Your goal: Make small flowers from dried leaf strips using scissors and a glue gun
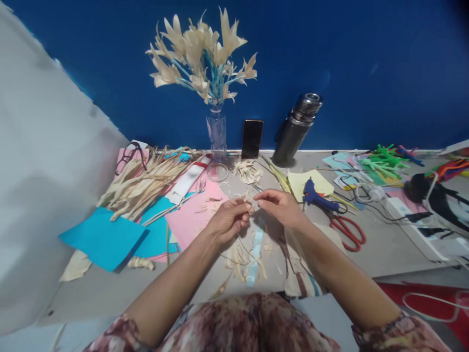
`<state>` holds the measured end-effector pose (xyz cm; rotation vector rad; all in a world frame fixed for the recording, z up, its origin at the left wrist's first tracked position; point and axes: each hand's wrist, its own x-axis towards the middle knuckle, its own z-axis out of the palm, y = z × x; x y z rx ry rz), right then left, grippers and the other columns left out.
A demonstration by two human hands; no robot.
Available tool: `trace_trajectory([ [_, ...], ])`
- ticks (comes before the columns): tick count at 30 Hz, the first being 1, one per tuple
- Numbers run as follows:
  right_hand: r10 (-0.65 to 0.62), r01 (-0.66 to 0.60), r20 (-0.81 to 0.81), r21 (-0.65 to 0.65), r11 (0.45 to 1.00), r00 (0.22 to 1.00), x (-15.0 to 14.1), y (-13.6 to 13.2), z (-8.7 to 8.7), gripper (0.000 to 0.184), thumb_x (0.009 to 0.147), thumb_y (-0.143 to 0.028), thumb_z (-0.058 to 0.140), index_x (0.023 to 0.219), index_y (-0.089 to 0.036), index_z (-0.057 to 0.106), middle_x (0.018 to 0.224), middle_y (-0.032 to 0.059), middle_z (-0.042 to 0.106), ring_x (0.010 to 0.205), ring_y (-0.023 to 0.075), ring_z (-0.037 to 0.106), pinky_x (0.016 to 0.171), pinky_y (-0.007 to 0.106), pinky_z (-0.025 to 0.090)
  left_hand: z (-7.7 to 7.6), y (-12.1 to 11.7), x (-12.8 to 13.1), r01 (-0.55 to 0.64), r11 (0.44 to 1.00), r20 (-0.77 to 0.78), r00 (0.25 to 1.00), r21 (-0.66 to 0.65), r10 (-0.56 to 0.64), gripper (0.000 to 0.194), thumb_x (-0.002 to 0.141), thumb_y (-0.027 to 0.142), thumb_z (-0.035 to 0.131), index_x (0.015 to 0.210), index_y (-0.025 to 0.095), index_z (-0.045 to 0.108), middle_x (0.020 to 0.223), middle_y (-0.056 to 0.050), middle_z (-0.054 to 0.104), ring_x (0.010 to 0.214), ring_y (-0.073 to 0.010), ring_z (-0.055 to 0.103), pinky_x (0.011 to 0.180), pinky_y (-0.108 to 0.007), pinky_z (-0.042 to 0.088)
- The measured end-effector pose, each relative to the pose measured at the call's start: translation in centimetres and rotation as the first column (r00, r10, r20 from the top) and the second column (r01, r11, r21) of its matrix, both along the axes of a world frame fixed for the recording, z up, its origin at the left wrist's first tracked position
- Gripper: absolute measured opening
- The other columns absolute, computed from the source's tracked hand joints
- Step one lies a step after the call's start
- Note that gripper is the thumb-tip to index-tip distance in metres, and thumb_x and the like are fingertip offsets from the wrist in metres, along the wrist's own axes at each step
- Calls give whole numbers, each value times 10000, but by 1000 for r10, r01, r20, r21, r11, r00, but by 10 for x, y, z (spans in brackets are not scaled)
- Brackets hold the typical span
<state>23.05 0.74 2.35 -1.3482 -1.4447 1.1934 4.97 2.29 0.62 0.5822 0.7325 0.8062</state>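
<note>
My left hand (231, 216) is closed in a pinch, with a small pale piece of dried husk (248, 199) at its fingertips. Just right of it, my right hand (277, 205) has thumb and forefinger brought together beside that piece. Anything between the right fingertips is too small to make out. Husk scraps (238, 259) and a light blue strip (255, 254) lie on the table below both hands. Beyond the fingers is a heap of pale husk curls (247, 171). A blue glue gun (318, 196) and red-handled scissors (350, 233) rest right of my right hand.
Husk flowers (205, 54) stand in a clear bottle (217, 134) at the back, beside a phone (252, 139) and a dark flask (296, 132). Dried husks (146, 181) and blue paper (104, 237) lie left. Green pipe cleaners (388, 164) and a power strip (414, 225) are right.
</note>
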Motion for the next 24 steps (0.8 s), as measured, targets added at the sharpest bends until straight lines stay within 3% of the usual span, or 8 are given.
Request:
trace_trajectory([
  [5, -32, 35, -79, 36, 999, 996, -16, -4, -7, 232, 789, -364, 722, 941, -189, 704, 794, 9, 661, 696, 150, 584, 656, 283, 451, -7, -1, -2, -16, 998, 112, 993, -62, 22, 262, 639, 150, 836, 749, 125, 600, 581, 30, 569, 448, -32, 470, 426, -139, 365],
  [10, -188, 138, 171, 267, 954, 967, -31, -14, -1, 189, 788, -332, 743, 876, -194, 650, 725, -21, 599, 572, 120, 499, 577, 265, 417, -8, -3, 2, -87, 995, 136, 986, -49, 93, 308, 611, 163, 862, 724, 123, 578, 534, 52, 526, 437, -31, 460, 428, -137, 352],
  [14, -343, 119, 290, 583, 804, 894, -45, -20, -1, 44, 870, -216, 653, 831, -199, 643, 826, 28, 658, 670, 146, 577, 657, 282, 470, -8, -5, 7, -143, 989, 170, 974, -38, 148, 340, 567, 140, 882, 725, 119, 581, 548, 52, 549, 438, -24, 458, 434, -137, 355],
  [17, -416, 66, 296, 744, 665, 860, -47, -23, -2, 74, 910, -156, 606, 867, -199, 650, 887, 65, 706, 824, 180, 648, 741, 297, 513, -7, -6, 7, -133, 991, 191, 972, -28, 136, 339, 570, 153, 888, 731, 117, 593, 539, 55, 544, 445, -24, 459, 440, -134, 354],
  [20, -446, -62, 367, 823, 565, 816, -36, -27, 1, 100, 901, -102, 621, 943, -188, 648, 946, 82, 743, 900, 194, 677, 817, 319, 526, -5, -4, 3, -138, 990, 160, 978, 15, 134, 326, 607, 212, 886, 711, 121, 591, 539, 49, 548, 448, -31, 467, 439, -142, 363],
  [24, -451, -246, 469, 849, 468, 759, -12, -32, 11, 179, 878, -77, 651, 1020, -185, 642, 944, 89, 755, 853, 205, 673, 766, 333, 524, 0, 1, -5, -217, 968, -8, 976, 127, 220, 322, 616, 263, 881, 731, 124, 614, 641, 7, 643, 443, -42, 495, 415, -159, 361],
])
